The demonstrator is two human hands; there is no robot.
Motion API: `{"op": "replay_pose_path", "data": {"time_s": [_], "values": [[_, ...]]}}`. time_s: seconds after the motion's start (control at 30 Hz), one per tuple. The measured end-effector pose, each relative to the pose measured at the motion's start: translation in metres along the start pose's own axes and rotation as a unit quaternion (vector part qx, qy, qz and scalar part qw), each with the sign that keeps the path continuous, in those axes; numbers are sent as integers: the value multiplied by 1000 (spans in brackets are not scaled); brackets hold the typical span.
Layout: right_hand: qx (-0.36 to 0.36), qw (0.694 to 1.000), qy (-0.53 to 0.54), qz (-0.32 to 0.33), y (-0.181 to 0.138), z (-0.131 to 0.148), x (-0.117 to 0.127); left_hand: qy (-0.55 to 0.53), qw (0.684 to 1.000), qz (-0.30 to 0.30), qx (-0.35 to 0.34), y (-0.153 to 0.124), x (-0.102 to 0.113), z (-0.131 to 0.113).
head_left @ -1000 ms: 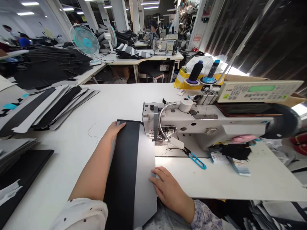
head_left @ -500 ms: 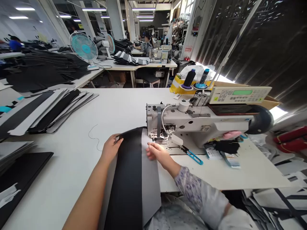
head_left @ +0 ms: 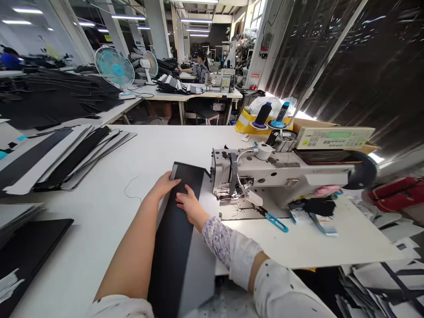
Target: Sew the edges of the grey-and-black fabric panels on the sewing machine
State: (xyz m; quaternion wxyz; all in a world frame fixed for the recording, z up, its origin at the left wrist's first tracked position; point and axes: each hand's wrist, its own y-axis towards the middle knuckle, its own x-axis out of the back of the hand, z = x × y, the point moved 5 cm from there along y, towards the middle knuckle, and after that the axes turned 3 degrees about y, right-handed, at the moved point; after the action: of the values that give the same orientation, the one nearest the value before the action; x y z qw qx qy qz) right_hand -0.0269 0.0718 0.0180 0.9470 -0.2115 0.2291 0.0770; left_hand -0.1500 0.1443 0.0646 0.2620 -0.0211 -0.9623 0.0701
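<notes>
The fingers [head_left: 169,179] of the left hand [head_left: 161,186] lie together and slightly curled over the left edge of a long black-and-grey panel [head_left: 175,247], near its far end; whether they pinch that edge or only rest there cannot be told from this view. The fingers [head_left: 183,197] of the right hand [head_left: 190,206] are loosely spread and flat on the panel's black face, gripping nothing, with the hand just left of the panel's grey band.

From the head view, the panel lies flat on a white work table [head_left: 109,212], running from between the hands toward the person's body, and its far end stops just short of a lockstitch sewing machine [head_left: 274,174]. The machine's presser foot is just beside the panel, not over it. Blue-handled thread snips [head_left: 276,225] lie on the machine's bed, to the right of the right hand. Stacks of black-and-grey panels [head_left: 62,159] lie left of the hands, and a loose thread [head_left: 130,187] lies on the table just beyond the left hand. Two thread cones [head_left: 263,115] stand beyond the machine, beside its control panel [head_left: 334,138].
</notes>
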Motion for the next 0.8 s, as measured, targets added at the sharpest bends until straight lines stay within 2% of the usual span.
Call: {"op": "replay_pose_path", "data": {"time_s": [0.1, 0.2, 0.37, 0.43, 0.57, 0.63, 0.7, 0.8], "values": [[11, 1000, 26, 5, -9, -6, 14, 10, 995, 75, 70, -21, 6, 37], [31, 999, -7, 8, -12, -5, 23, 2, 993, 77, 95, -37, 6, 51], [115, 975, -188, -31, -6, 9, 30, -87, 996, 14, 32, -53, -5, 33], [139, 963, -226, -40, -8, 19, 32, -124, 991, 37, 19, -66, -11, 26], [212, 927, -309, -30, -25, 52, 25, -144, 982, 122, 16, -103, -25, 24], [256, 895, -364, -26, -35, 73, 14, -108, 989, 103, 4, -119, -28, 25], [281, 863, -418, -32, -40, 95, 1, -42, 998, 48, -22, -129, -30, 21], [269, 823, -498, -45, -41, 122, -16, 68, 996, -19, -51, -138, -35, 5]]}}
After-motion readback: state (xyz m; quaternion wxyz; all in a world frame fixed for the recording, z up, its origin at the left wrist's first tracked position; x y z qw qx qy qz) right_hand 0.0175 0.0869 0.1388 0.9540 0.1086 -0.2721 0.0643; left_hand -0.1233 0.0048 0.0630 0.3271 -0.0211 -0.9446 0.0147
